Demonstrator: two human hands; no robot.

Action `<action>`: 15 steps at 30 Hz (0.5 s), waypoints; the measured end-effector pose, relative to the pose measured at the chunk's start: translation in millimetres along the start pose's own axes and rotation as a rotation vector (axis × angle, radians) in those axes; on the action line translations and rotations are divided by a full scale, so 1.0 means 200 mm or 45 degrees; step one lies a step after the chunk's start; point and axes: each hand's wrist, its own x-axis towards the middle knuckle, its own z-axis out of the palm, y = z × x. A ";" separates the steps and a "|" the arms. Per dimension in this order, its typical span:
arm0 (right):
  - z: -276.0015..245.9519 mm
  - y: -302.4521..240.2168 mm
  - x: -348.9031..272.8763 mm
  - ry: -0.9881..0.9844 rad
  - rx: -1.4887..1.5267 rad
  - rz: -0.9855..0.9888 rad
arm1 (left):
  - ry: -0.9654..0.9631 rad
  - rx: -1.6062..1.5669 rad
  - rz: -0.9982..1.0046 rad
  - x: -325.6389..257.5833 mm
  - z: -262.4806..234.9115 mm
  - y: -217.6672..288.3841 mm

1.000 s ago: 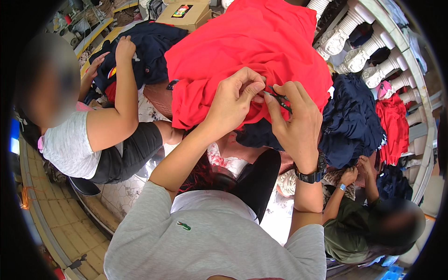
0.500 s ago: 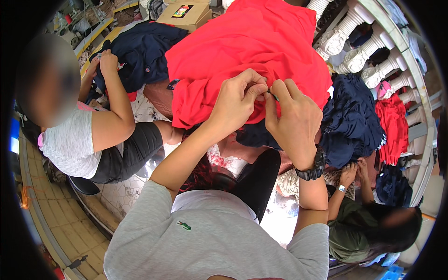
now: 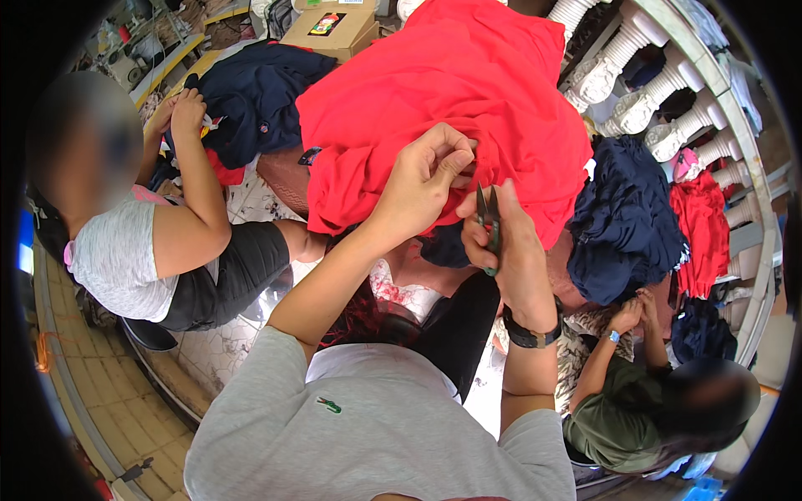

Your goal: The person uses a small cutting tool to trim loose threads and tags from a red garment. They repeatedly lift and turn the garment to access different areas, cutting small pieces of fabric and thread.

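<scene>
A large heap of red cloth (image 3: pixel 443 75) lies in front of me, loosely folded at its near edge. My left hand (image 3: pixel 426 179) is closed in a pinch at that near edge, with red fabric at its fingertips. The exact bit it grips is partly hidden by the fingers. My right hand (image 3: pixel 518 242), with a dark watch on its wrist, is wrapped round small thread snips (image 3: pixel 493 221). The dark blades point up and stand slightly apart, just right of the left fingertips.
On the left a co-worker handles navy garments (image 3: pixel 259 92); another co-worker's hands (image 3: pixel 632 311) are at lower right. A navy cloth pile (image 3: pixel 631 221) and red cloth (image 3: pixel 700 230) lie right, beside white balusters (image 3: pixel 626 104). Behind stands a cardboard box (image 3: pixel 342 37).
My right hand has drawn down and away from the left fingertips and turned, so the snips now show. The left hand stays nearly in place. The left co-worker's hands have shifted slightly.
</scene>
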 end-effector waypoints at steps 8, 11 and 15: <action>-0.01 0.09 0.11 0.087 0.109 -0.080 | -0.081 0.063 0.034 -0.03 0.00 0.03; -0.02 0.08 0.12 0.072 0.126 -0.070 | -0.109 0.143 0.052 -0.03 -0.01 0.03; -0.03 0.09 0.14 0.074 0.154 -0.069 | -0.127 0.238 0.058 -0.03 -0.01 0.04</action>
